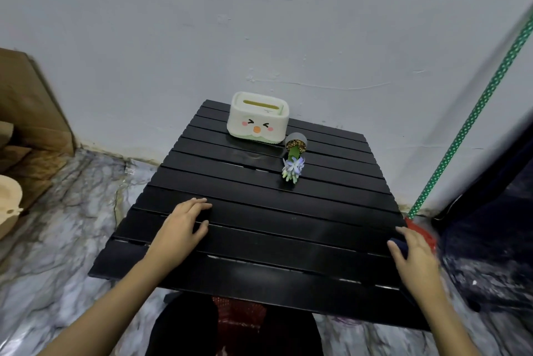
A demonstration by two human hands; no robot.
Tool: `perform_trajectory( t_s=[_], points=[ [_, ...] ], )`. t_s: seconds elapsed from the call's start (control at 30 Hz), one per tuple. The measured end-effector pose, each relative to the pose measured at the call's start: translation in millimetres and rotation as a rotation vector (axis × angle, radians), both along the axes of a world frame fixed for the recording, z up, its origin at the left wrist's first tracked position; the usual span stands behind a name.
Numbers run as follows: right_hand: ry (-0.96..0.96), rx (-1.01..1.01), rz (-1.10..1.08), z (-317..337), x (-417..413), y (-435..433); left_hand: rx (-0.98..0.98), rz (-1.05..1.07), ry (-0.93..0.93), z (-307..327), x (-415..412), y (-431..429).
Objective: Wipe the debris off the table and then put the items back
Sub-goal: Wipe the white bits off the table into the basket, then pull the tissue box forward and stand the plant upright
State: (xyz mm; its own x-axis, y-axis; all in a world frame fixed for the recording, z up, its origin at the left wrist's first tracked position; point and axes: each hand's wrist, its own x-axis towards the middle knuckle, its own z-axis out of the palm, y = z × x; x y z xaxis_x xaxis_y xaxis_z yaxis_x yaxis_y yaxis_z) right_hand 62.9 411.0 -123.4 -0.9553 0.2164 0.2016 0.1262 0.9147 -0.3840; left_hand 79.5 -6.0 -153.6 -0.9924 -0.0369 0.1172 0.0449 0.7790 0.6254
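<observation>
A black slatted table [259, 240] stands against a grey wall. At its far side sits a white tissue box [257, 119] with a cartoon face. Just to the right of the box, a small grey pot with a purple flower [294, 158] lies tipped over, its bloom pointing toward me. My left hand [181, 225] rests palm down on the near-left slats with its fingers spread. My right hand [415, 257] is at the table's right edge, pressing on a dark blue cloth [396, 244] that shows under its fingers. I can make out no debris on the dark slats.
A broom with a green dotted handle [473, 116] and a red head [424, 228] leans on the wall at the right. Dark furniture [490, 197] stands beyond it. Cardboard boxes [31, 124] are stacked at the left. The floor [57, 240] is marbled grey.
</observation>
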Motion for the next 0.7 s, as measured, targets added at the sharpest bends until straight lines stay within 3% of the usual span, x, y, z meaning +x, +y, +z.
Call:
perform_trajectory(
  t_s=[0.37,0.7],
  points=[
    [-0.001,-0.251,0.404,67,-144,-135,0.024,0.035,0.071,33,-114,-42],
    [-0.18,-0.258,0.423,34,-284,-180,0.037,-0.034,-0.01,43,-265,-34]
  ],
)
